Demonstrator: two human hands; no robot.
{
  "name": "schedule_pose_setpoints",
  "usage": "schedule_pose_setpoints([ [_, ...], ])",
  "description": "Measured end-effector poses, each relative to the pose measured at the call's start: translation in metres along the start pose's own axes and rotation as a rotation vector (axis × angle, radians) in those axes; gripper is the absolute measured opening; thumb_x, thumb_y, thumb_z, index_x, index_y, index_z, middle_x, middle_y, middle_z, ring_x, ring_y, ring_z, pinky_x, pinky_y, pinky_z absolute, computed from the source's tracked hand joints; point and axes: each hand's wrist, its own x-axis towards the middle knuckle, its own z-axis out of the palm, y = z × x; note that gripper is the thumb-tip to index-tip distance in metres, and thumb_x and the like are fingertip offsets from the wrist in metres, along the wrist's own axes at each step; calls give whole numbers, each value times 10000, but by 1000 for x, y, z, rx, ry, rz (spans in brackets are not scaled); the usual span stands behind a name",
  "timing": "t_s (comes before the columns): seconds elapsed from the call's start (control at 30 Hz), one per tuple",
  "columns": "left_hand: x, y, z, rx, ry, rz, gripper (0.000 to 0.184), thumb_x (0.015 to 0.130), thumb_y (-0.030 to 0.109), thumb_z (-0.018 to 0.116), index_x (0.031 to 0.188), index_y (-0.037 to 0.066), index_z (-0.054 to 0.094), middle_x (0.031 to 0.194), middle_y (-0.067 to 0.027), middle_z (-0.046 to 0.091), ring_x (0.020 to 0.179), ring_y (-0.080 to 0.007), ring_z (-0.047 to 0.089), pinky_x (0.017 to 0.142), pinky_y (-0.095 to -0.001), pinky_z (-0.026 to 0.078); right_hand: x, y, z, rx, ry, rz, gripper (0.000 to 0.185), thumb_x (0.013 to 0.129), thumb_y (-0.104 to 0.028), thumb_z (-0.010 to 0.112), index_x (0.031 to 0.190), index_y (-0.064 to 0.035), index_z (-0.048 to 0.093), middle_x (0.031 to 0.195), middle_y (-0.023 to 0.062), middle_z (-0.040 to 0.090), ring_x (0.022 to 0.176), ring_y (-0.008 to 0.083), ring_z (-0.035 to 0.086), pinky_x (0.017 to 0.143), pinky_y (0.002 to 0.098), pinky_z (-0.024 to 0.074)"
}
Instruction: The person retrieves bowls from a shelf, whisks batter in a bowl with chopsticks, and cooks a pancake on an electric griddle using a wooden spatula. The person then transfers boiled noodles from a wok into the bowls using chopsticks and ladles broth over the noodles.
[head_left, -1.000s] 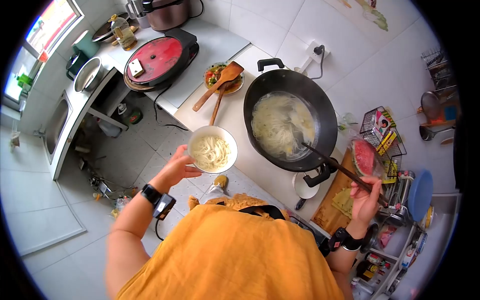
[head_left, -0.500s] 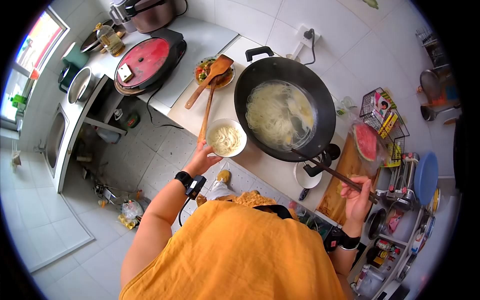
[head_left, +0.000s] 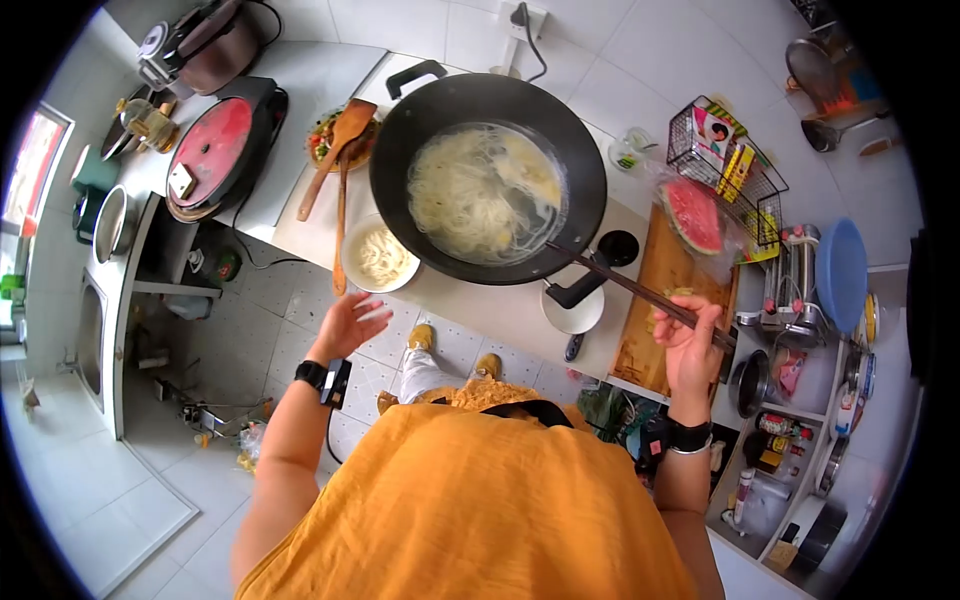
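A white bowl of noodles (head_left: 383,257) rests on the counter, left of the black wok (head_left: 390,170). My left hand (head_left: 350,326) is just below the bowl, apart from it, fingers spread and empty. My right hand (head_left: 692,338) is closed around long dark chopsticks (head_left: 640,290), whose tips reach the near rim of the wok. Pale noodles (head_left: 460,190) lie in cloudy liquid inside the wok. Two wooden spatulas (head_left: 340,150) lean across a dish of chopped vegetables (head_left: 325,137), one handle passing beside the bowl.
Near the wok's handle sits a small white pan (head_left: 574,308). To the right are a wooden board (head_left: 650,345), wrapped watermelon (head_left: 690,215), a wire basket (head_left: 690,150) and a blue basin (head_left: 841,275). A red electric griddle (head_left: 212,145) stands at the left.
My left hand has let go of the noodle bowl, which now stands on the counter, and has drawn back with its fingers apart. The view has shifted, and my right hand still holds the chopsticks.
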Motion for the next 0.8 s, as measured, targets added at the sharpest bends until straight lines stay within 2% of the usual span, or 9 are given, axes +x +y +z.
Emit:
schedule_pose_setpoints([
  [0.07, -7, -13, 12, 490, -182, -113, 436, 885, 153, 441, 1282, 33, 307, 1106, -144, 518, 1007, -280, 556, 840, -348, 479, -3, 2, -7, -7, -3, 10, 448, 931, -399, 344, 941, 16, 512, 780, 150, 593, 608, 167, 552, 552, 261, 439],
  [0.17, 9, -39, 47, 550, -228, -23, 461, 868, 88, 455, 1301, 16, 316, 1180, -144, 497, 1008, -234, 559, 846, -319, 475, -6, 3, -9, -36, -15, 27, 421, 937, -373, 352, 938, 16, 514, 776, 150, 595, 600, 168, 553, 554, 260, 445],
  [0.23, 54, -61, 32, 913, -559, 295, 657, 890, 94, 446, 1404, 139, 41, 1313, -134, 361, 1114, -255, 489, 915, -367, 419, -10, 8, -11, -66, 18, 41, 409, 935, -366, 365, 931, 14, 516, 770, 147, 596, 588, 169, 554, 551, 259, 451],
  [0.27, 49, -63, 64, 565, -350, 95, 720, 871, 59, 446, 1406, 194, -17, 1347, -123, 314, 1140, -258, 465, 941, -400, 384, -11, 9, -13, -66, -6, 51, 409, 935, -366, 365, 931, 14, 516, 770, 147, 596, 588, 169, 554, 551, 259, 451],
  [0.37, 90, -82, 88, 448, -169, 146, 753, 824, 17, 490, 1394, 255, 59, 1351, -89, 294, 1099, -217, 467, 905, -355, 382, -13, 9, -16, -66, -12, 49, 404, 931, -371, 372, 929, 8, 515, 757, 145, 597, 580, 166, 555, 534, 253, 441],
  [0.6, 84, -97, 127, 271, 147, 425, 570, 751, 41, 529, 1256, 164, 294, 1055, -5, 461, 911, -141, 480, 752, -321, 420, -15, 8, -25, -129, -79, 23, 399, 928, -380, 376, 932, -3, 509, 762, 140, 597, 577, 164, 549, 510, 250, 428],
  [0.7, 112, -133, 104, 173, -181, 83, 450, 796, 118, 546, 1226, 86, 415, 1053, -23, 543, 936, -163, 536, 778, -308, 447, -14, 9, -27, -126, -75, -7, 416, 927, -392, 371, 942, -1, 511, 769, 141, 599, 580, 165, 550, 519, 249, 429],
  [0.73, 109, -137, 103, 621, -488, 120, 436, 816, 174, 568, 1213, 72, 419, 1084, -39, 541, 965, -173, 551, 823, -326, 440, -14, 9, -28, -98, -66, -16, 422, 927, -396, 370, 943, 2, 512, 770, 142, 599, 582, 166, 551, 524, 250, 431],
  [0.8, 139, -170, 97, 726, -712, 118, 540, 825, 175, 578, 1288, 89, 312, 1066, -81, 548, 964, -195, 554, 832, -340, 443, -16, 5, -29, -98, -61, -31, 431, 926, -399, 368, 942, 6, 513, 770, 148, 598, 583, 168, 556, 535, 254, 440],
])
